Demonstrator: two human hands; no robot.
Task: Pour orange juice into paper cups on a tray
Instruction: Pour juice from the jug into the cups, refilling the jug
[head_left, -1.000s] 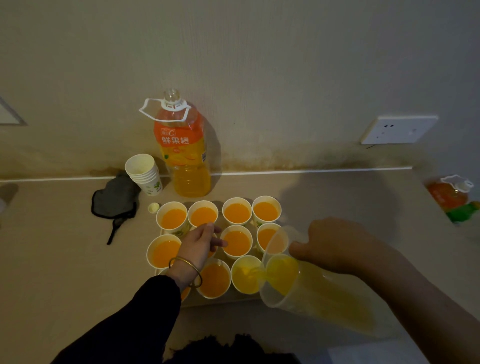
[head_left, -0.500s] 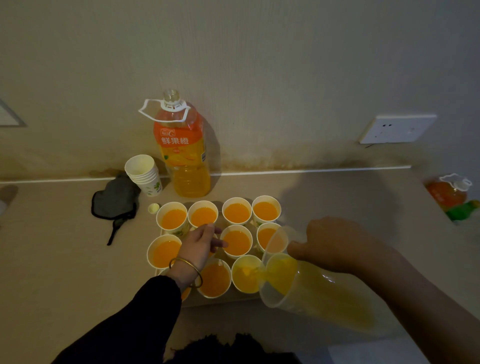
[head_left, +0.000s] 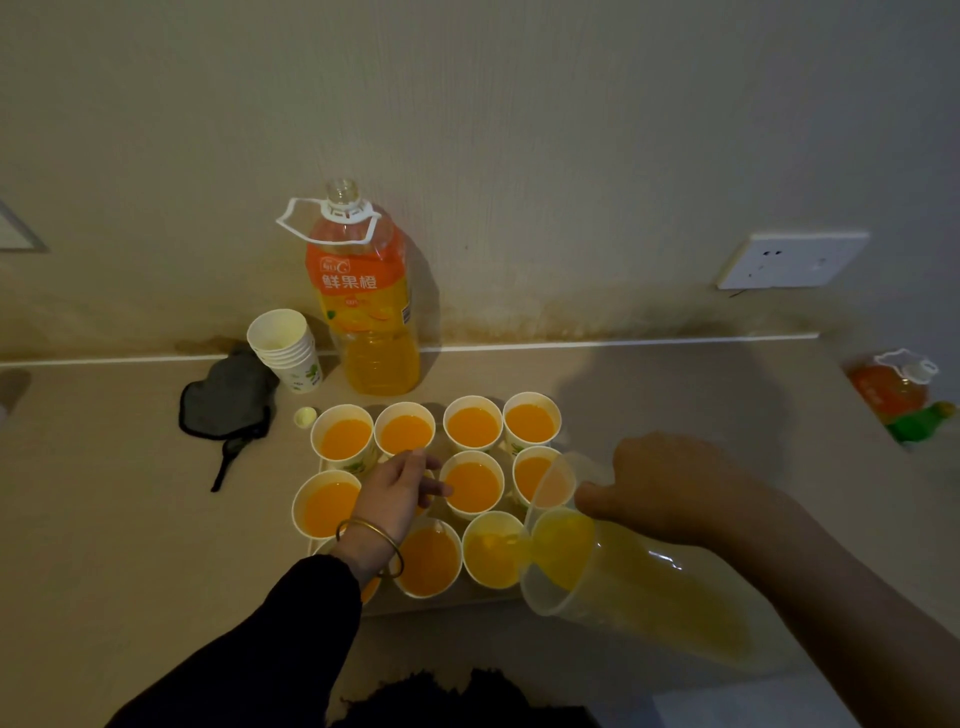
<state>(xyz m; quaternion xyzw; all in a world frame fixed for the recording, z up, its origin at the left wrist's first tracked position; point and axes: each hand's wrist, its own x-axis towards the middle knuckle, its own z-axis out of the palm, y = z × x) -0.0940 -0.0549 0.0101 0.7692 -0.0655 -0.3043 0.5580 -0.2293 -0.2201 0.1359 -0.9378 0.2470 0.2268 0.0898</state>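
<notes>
Several paper cups filled with orange juice stand in rows on a pale tray (head_left: 441, 604). My right hand (head_left: 675, 488) grips the handle of a clear plastic pitcher (head_left: 623, 587), tilted to the left. Yellow juice runs from its rim into the front-row paper cup (head_left: 491, 551), which is partly filled. My left hand (head_left: 395, 493), with a gold bangle on the wrist, curls over the rim of a middle-row cup and hides most of it. Another front cup is partly hidden under my left wrist.
A large uncapped orange juice bottle (head_left: 363, 301) stands against the wall behind the tray. Beside it are a stack of empty paper cups (head_left: 285, 348), a small cap (head_left: 305, 417) and a dark cloth (head_left: 223, 395). Another bottle (head_left: 893, 389) lies at the right edge.
Both hands have stayed almost still. The pitcher remains tilted and juice keeps flowing into the front cup.
</notes>
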